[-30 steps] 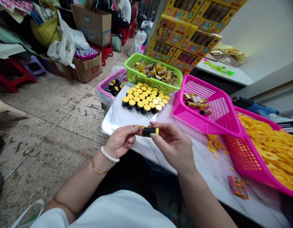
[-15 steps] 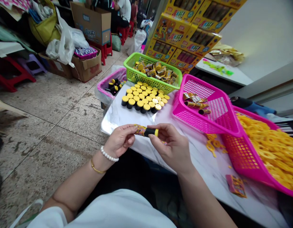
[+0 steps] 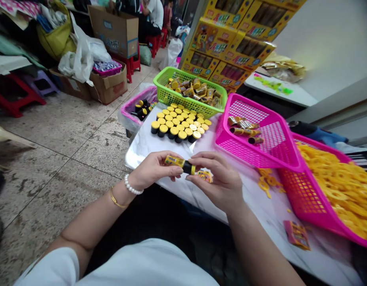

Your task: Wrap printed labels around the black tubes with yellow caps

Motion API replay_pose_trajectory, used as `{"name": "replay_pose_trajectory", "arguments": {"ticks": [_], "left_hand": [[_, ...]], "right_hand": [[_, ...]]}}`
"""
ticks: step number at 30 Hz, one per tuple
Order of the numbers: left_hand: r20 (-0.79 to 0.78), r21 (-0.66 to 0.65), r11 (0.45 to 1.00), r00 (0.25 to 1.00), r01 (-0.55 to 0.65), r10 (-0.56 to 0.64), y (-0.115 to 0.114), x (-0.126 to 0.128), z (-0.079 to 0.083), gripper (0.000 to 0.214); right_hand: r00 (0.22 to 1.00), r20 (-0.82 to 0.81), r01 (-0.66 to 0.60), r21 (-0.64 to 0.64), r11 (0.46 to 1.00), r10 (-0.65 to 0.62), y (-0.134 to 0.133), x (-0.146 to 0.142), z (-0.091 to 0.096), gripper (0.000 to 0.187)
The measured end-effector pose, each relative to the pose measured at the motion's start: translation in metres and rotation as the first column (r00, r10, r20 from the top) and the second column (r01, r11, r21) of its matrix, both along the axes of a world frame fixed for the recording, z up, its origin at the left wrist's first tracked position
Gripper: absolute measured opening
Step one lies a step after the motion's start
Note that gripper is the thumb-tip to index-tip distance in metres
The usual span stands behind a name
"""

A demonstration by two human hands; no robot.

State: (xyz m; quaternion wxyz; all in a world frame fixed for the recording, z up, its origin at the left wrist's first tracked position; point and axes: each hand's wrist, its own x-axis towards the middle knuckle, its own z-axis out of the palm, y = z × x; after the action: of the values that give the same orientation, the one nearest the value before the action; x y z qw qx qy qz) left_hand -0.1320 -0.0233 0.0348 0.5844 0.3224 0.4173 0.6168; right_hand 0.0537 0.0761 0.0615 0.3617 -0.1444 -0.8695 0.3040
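Between both hands, above the table's front edge, is a small black tube (image 3: 187,167) with a yellow cap and a printed yellow label wrapped around or lying along its left part. My left hand (image 3: 155,170) grips the label end, thumb in front and fingers partly hidden behind. My right hand (image 3: 220,178) pinches the yellow-capped end between thumb and fingers. Colourful printed labels (image 3: 205,176) show just behind my right fingers. Beyond the hands, several black tubes with yellow caps (image 3: 181,123) stand upright in rows on the white marbled table (image 3: 141,149).
A green basket (image 3: 189,94) of wrapped tubes sits at the back. Right of it are a pink basket (image 3: 260,153) with several labelled tubes and another pink basket (image 3: 302,190) of yellow rings. A pink printed packet (image 3: 296,234) lies at right. Yellow boxes (image 3: 227,43) are stacked behind.
The tube has rolled or tilted slightly, and its label now shows a plainer yellow side. My left thumb has slid right along it. The right hand has shifted a little, uncovering the labels behind.
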Motion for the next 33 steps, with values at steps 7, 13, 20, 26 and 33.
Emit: {"name": "replay_pose_trajectory", "arguments": {"ticks": [7, 13, 20, 26, 33], "left_hand": [[0.054, -0.053, 0.988, 0.988, 0.145, -0.142, 0.014, 0.016, -0.003, 0.044], [0.072, -0.13, 0.99, 0.997, 0.047, -0.038, 0.008, 0.009, -0.006, 0.045], [0.007, -0.058, 0.998, 1.0, -0.009, 0.01, 0.008, 0.013, 0.0, 0.033], [-0.161, -0.074, 0.997, 0.987, -0.002, -0.01, 0.019, 0.013, -0.003, 0.037], [-0.145, -0.031, 0.996, 0.986, 0.08, -0.084, 0.018, 0.007, -0.016, 0.041]], "right_hand": [[0.999, 0.05, -0.036, 0.306, 0.951, 0.022, 0.008, 0.005, 0.0, 0.029], [0.998, 0.055, 0.002, 0.305, 0.952, -0.02, 0.006, 0.014, -0.007, 0.032], [0.998, 0.011, 0.055, 0.279, 0.959, -0.06, -0.002, 0.018, -0.011, 0.042], [0.991, 0.039, 0.132, -0.385, 0.913, -0.126, 0.003, 0.01, -0.033, 0.052], [0.984, 0.055, 0.175, -0.196, 0.965, -0.167, 0.004, 0.014, -0.034, 0.049]]}}
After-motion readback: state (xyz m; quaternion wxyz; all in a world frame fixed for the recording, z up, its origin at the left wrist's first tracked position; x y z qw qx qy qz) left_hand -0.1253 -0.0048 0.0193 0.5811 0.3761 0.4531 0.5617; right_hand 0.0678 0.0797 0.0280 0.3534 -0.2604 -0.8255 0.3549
